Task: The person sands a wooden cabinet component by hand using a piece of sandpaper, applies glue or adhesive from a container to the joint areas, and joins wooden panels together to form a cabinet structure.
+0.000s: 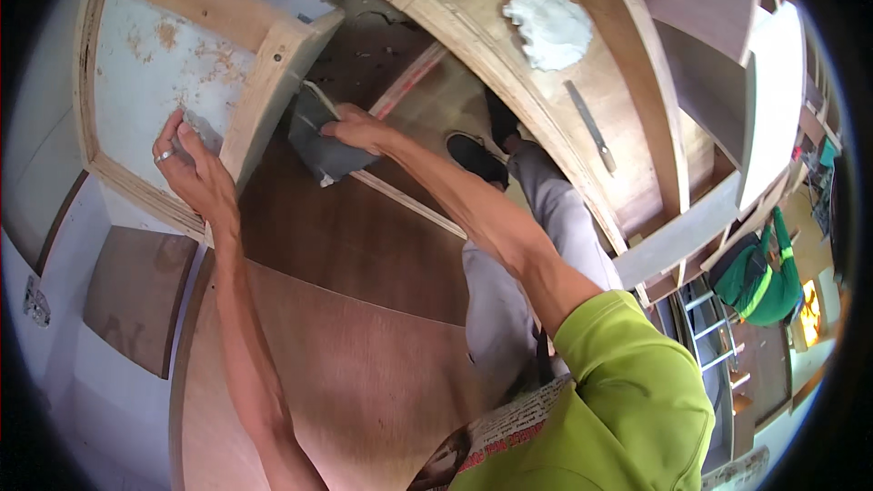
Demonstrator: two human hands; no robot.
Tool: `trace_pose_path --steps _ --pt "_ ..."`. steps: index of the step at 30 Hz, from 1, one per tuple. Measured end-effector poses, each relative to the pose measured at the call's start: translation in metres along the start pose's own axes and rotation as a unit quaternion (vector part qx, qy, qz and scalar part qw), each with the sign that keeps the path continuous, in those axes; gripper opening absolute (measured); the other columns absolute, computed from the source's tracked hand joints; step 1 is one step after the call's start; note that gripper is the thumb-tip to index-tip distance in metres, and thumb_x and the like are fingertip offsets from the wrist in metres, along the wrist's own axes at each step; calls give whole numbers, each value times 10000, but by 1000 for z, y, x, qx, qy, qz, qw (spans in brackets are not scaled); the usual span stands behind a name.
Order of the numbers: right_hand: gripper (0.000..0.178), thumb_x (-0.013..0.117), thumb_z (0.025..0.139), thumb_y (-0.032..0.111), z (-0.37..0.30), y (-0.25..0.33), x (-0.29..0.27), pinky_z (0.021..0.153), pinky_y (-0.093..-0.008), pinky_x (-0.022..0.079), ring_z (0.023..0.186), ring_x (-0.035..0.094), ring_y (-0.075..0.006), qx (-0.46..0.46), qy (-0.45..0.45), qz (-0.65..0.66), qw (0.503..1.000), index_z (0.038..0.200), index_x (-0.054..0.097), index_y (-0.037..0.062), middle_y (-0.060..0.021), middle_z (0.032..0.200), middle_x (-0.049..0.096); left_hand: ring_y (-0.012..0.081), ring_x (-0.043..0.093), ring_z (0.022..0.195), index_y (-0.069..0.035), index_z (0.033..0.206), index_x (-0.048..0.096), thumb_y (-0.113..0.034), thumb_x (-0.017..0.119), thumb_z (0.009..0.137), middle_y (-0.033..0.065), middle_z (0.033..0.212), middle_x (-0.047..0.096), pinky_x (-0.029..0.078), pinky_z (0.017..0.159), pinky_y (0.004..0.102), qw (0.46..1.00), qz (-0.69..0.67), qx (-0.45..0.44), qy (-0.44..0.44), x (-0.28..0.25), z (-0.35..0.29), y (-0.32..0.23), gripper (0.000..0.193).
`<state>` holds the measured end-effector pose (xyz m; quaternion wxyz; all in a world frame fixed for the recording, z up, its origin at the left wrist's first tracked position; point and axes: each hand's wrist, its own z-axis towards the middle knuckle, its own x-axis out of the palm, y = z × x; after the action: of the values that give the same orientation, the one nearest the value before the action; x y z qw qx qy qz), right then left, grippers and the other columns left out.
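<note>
Reddish plywood flooring lies beneath a pale wood-framed white panel (173, 82), gripped by the left hand (195, 168) while the right hand (359, 127), fingers closed on a grey sanding pad (318, 136) at its edge, risks slipping off and scraping knuckles.

I'm looking at the pale, light-brown wooden frame (264, 82), its grey-white panel (155, 64) showing orange-brown blotches. My left hand (195, 173) is wearing a silver ring (165, 156). My right hand (359, 127) is gripping a dark grey sanding block (318, 141). My lime-green sleeve (637, 391) is glowing over the reddish-brown plywood sheet (346, 364). A white putty lump (548, 25) is sitting on the tan board (509, 73).
</note>
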<state>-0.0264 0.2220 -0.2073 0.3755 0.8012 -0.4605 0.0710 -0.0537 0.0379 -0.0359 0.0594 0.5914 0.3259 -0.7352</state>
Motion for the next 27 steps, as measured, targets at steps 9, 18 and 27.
trace_pose_path --steps 9,18,27 --pt "750 763 824 229 -297 101 -151 1035 -321 402 1205 511 -180 -43 -141 -67 987 1452 400 41 -107 1317 559 333 533 1053 -11 1131 638 -158 503 976 168 1112 614 409 941 423 1000 -6 25 -6 -7 -3 0 253" --pt "402 609 898 29 -287 94 -147 1032 -393 422 1206 551 -327 -332 -557 -393 652 1290 542 -26 -210 1298 572 330 527 1067 -20 1135 630 -139 518 962 162 1114 615 407 944 416 999 26 27 -12 -10 -8 5 238" --pt "529 431 1001 421 55 59 -30 1060 -465 364 1257 471 -255 -142 -262 497 815 1382 422 55 -106 1405 463 327 542 1040 2 1119 629 -156 523 964 159 1087 613 432 898 411 1000 -5 11 -1 -4 3 -4 246"
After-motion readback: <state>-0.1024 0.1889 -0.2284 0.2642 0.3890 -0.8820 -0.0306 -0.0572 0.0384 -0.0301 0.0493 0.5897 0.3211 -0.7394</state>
